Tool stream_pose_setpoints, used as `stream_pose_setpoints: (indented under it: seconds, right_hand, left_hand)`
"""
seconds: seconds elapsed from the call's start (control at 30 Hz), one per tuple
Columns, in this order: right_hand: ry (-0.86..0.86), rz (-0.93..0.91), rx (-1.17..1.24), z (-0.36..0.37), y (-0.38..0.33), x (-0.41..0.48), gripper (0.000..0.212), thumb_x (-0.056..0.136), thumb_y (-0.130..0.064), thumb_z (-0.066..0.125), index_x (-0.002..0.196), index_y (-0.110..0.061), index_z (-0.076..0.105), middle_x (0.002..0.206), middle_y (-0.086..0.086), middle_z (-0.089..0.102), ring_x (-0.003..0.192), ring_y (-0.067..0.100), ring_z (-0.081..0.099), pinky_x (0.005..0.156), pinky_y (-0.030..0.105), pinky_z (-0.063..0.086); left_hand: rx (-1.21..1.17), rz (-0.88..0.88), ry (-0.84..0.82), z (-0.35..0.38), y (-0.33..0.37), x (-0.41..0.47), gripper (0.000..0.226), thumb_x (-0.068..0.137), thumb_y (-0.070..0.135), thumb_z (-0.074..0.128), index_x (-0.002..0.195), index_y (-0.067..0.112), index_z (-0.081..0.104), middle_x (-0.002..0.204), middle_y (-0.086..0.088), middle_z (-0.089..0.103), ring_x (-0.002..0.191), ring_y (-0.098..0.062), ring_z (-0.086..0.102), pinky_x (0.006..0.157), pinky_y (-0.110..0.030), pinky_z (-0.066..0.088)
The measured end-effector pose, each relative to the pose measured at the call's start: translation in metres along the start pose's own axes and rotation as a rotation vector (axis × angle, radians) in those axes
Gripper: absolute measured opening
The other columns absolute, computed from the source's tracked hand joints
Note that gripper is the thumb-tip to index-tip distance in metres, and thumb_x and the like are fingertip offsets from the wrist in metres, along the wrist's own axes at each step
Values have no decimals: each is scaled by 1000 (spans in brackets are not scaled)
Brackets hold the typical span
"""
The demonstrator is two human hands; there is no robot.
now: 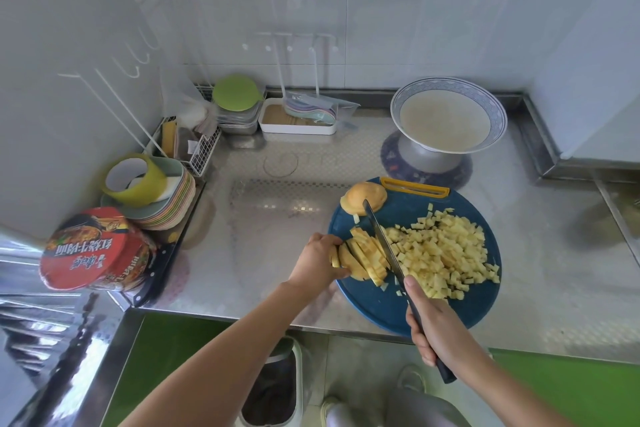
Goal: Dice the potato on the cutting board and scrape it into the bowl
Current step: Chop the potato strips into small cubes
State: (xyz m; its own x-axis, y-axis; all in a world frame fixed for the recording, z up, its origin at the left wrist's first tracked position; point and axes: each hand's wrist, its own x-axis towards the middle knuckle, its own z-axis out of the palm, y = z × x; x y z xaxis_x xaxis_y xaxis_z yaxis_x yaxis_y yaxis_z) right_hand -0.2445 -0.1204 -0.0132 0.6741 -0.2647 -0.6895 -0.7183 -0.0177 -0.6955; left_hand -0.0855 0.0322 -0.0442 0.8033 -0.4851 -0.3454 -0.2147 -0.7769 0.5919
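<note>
A round blue cutting board (398, 302) lies at the counter's front edge. A heap of diced potato (443, 253) covers its right half. My left hand (317, 262) presses down a stack of potato strips (363, 258) on the board's left side. My right hand (434, 326) grips the dark handle of a knife (384, 243), whose blade rests against the right end of the strips. An uncut potato piece (363, 199) sits at the board's far left rim. A white bowl with a blue rim (448, 114) stands behind the board, with nothing visible in it.
Red instant-noodle cups (93, 250) lie at the left, beside stacked plates with a yellow-green cup (138, 180). A wire rack (194, 146), metal trays under a green lid (237, 94) and a white box (298, 118) line the back wall. A bin (273, 388) stands on the floor below.
</note>
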Motion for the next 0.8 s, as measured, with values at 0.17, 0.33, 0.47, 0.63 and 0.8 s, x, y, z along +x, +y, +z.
stream_pose_setpoints:
  seconds: [0.17,0.33,0.47,0.63,0.8]
  right_hand:
    - [1,-13,-7,-1,-3,-1,70,80,-77,36,63,-9,39,49,8,31,36,20,29,41,28,28]
    - [16,-17,16,-8,-3,-3,68,84,-74,37,63,-10,41,49,7,32,37,19,29,41,28,29]
    - [44,-18,46,-14,-7,-3,66,85,-72,38,61,-10,42,48,6,35,36,18,32,41,28,29]
    - [56,-37,75,-20,-9,-4,65,84,-71,38,56,-12,41,45,5,36,34,17,33,41,26,29]
    - [70,-52,65,-23,-6,-5,67,87,-71,37,57,-12,40,45,6,36,33,18,32,40,27,29]
  left_hand:
    - [-69,-48,31,-3,1,3,56,78,18,77,129,19,54,124,-3,50,97,-10,45,82,-16,36]
    - [-276,-170,87,-13,7,6,52,76,14,79,124,18,58,120,-3,57,99,-12,50,81,-21,40]
    - [-200,-85,86,-15,33,6,51,79,15,76,126,15,56,118,-2,53,96,-10,49,76,-19,38]
    - [53,-56,67,-7,72,8,46,86,13,68,126,5,49,131,-13,41,83,-17,52,69,-20,41]
    - [173,-3,23,4,91,5,57,88,26,66,134,3,41,136,-16,36,107,-27,56,84,-28,47]
